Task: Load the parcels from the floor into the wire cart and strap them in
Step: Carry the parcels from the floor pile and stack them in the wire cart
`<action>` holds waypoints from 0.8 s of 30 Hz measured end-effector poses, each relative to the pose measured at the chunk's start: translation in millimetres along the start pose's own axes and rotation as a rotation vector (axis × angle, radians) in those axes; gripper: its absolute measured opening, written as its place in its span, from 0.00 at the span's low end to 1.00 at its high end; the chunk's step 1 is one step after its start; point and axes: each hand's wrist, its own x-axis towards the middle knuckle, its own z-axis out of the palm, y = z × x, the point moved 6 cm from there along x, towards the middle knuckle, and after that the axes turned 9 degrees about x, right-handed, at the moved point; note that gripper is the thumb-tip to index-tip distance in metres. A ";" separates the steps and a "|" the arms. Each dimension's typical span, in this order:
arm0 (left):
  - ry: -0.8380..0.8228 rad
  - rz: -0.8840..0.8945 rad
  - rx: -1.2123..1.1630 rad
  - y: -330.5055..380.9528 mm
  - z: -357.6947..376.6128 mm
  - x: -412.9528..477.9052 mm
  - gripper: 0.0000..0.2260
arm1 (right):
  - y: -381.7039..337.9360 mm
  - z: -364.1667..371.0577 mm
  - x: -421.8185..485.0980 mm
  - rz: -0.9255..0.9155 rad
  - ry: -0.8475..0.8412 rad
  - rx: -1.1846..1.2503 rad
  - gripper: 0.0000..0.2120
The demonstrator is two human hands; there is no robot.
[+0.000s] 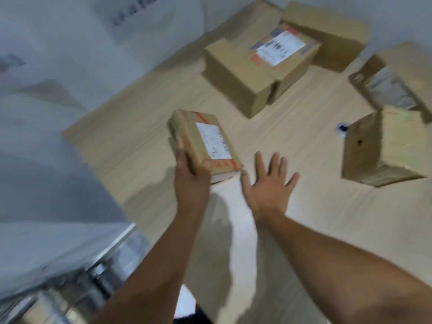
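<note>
Centre of the frame: flat brown parcel [205, 141], held above the floor [145, 136] in the left hand [190, 176]. Gripped along the left long edge near the lower end, thumb on the top face, fingers along the side and mostly hidden beneath. Long axis steep, running from upper left down to lower right. Far end pointing toward the top of the frame, near end toward the lower right. Broad face turned up at the camera, with a white label [214, 141] laid lengthwise along that axis and red tape near the edges.

Just right of it, right hand [268, 185]: wide, fingers straight and spread, palm down, holding nothing, over bare floor. Thumb tip close to the parcel's lower corner; touching or apart, cannot tell.

Upper centre: labelled box [261, 69] on the floor, with a plain box [327, 36] close behind it. Right edge: squat box [383, 146], and above it a far box [388, 87] with something pale on its top, too blurred to name. Between the labelled box and the squat box, a small dark-and-white thing [342, 128] on the floor, also too blurred to name.

Lower left corner: shiny metal frame [81, 284], heavily blurred. Upper left: pale wall [58, 66].
</note>
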 end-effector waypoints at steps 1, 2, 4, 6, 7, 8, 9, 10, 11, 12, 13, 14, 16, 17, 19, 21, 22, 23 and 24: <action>-0.010 -0.011 -0.033 -10.7 -15.3 -17.6 0.38 | -1.2 -0.5 -0.8 -0.006 0.004 0.012 0.36; -0.021 -0.039 -0.066 -22.0 -31.7 -34.5 0.38 | -2.2 -0.7 -2.5 -0.011 -0.001 0.024 0.36; -0.067 -0.094 -0.133 -43.5 -67.1 -67.3 0.39 | -3.8 -3.9 -4.5 -0.007 -0.038 0.011 0.36; -0.092 -0.134 -0.190 -64.5 -108.3 -100.9 0.38 | -13.6 -14.9 -6.6 0.063 -0.152 -0.006 0.35; -0.074 -0.156 -0.217 -72.2 -130.3 -117.3 0.36 | -24.3 -23.7 -9.4 0.105 -0.206 -0.019 0.35; -0.046 -0.183 -0.242 -77.7 -152.2 -132.9 0.35 | -42.5 -31.5 -16.6 0.103 -0.247 -0.036 0.33; -0.015 -0.212 -0.256 -83.4 -172.9 -147.8 0.34 | -69.9 -35.3 -31.6 0.040 -0.282 -0.017 0.32; 0.027 -0.244 -0.269 -90.4 -193.1 -161.3 0.33 | -106.0 -31.2 -54.4 -0.084 -0.335 0.062 0.31; 0.079 -0.281 -0.293 -99.3 -214.4 -174.1 0.32 | -147.8 -22.3 -90.6 -0.254 -0.427 0.173 0.31; 0.134 -0.313 -0.323 -108.6 -235.8 -185.9 0.31 | -187.1 -10.4 -137.7 -0.415 -0.557 0.292 0.30; 0.186 -0.335 -0.361 -117.9 -256.8 -197.2 0.30 | -218.0 2.1 -192.0 -0.533 -0.714 0.388 0.28; 0.232 -0.352 -0.403 -127.9 -277.8 -209.3 0.28 | -239.3 13.8 -245.8 -0.589 -0.860 0.452 0.26; 0.334 -0.386 -0.446 -151.8 -321.6 -240.1 0.31 | -266.6 35.6 -334.1 -0.576 -1.066 0.578 0.26; 0.376 -0.396 -0.447 -162.5 -340.5 -254.5 0.33 | -276.6 42.6 -360.8 -0.568 -1.068 0.622 0.29; 0.443 -0.393 -0.451 -180.0 -377.5 -282.7 0.36 | -297.3 52.7 -406.3 -0.622 -1.059 0.641 0.34; 0.525 -0.377 -0.463 -191.5 -405.8 -305.5 0.35 | -317.3 63.6 -438.9 -0.720 -1.064 0.579 0.37; 0.579 -0.360 -0.474 -199.1 -419.2 -317.0 0.32 | -329.4 69.6 -456.6 -0.787 -1.066 0.532 0.39; 0.623 -0.342 -0.509 -205.9 -429.5 -325.6 0.28 | -340.8 74.1 -471.2 -0.833 -1.062 0.478 0.41; 0.660 -0.343 -0.579 -214.8 -436.4 -332.5 0.25 | -352.2 76.9 -484.5 -0.854 -1.067 0.443 0.42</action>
